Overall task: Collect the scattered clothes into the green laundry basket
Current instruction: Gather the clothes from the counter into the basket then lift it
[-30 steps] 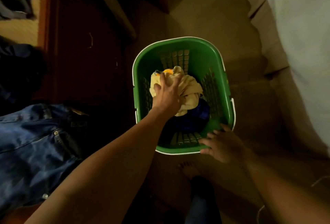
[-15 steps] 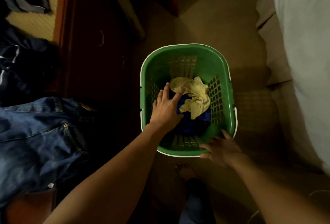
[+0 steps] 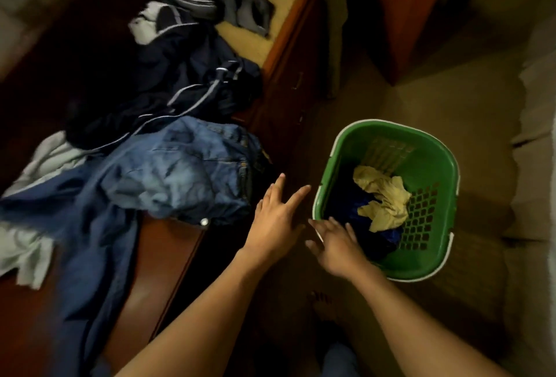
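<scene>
The counter (image 3: 162,250) carries one pair of jeans (image 3: 180,172) reaching its edge, with a clothes heap (image 3: 168,81) behind. One basket (image 3: 436,154) stands on open floor (image 3: 421,90) just beside it, holding a yellow cloth (image 3: 385,196) over a blue cloth (image 3: 355,205). The left hand (image 3: 276,223) hovers between counter and basket, the right hand (image 3: 337,241) at the near rim. Both have fingers apart and hold nothing.

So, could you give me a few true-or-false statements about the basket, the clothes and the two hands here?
1. A yellow cloth lies inside the green laundry basket. True.
2. The left hand grips the blue jeans. False: it is open, with straight fingers, and holds nothing.
3. The right hand is open at the basket's near rim. True.
4. The basket stands on the wooden furniture beside the jeans. False: it stands on the carpeted floor.
</scene>
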The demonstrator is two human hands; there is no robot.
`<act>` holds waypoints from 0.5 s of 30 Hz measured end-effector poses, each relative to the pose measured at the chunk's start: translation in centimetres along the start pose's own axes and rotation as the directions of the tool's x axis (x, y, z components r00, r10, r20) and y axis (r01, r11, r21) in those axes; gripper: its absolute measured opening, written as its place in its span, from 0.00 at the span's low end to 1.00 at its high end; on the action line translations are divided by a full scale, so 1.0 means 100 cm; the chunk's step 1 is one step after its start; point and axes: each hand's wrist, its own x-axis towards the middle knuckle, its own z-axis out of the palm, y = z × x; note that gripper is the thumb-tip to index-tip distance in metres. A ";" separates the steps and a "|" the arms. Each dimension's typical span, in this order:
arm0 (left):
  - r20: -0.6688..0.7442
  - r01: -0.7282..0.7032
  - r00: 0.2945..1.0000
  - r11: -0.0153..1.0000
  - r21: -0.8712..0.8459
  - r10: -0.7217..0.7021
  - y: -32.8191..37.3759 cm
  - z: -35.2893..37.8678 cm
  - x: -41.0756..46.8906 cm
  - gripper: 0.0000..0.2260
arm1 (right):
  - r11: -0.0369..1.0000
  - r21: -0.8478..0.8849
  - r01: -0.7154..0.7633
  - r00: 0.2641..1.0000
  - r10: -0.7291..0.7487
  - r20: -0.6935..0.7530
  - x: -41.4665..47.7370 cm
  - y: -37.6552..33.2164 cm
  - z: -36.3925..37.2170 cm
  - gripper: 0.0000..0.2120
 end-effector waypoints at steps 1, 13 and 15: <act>-0.036 0.027 0.999 1.000 -0.011 -0.027 -0.013 -0.008 -0.014 0.38 | 0.999 0.014 0.039 0.999 -0.039 -0.015 0.000 -0.025 -0.001 0.29; -0.304 0.273 0.885 0.923 -0.272 -0.352 -0.202 -0.073 -0.183 0.41 | 0.914 -0.092 0.396 0.918 -0.397 0.006 -0.008 -0.263 0.049 0.30; -0.318 0.301 0.862 0.904 -0.303 -0.394 -0.226 -0.077 -0.205 0.40 | 0.903 -0.109 0.415 0.909 -0.417 -0.001 -0.008 -0.290 0.056 0.30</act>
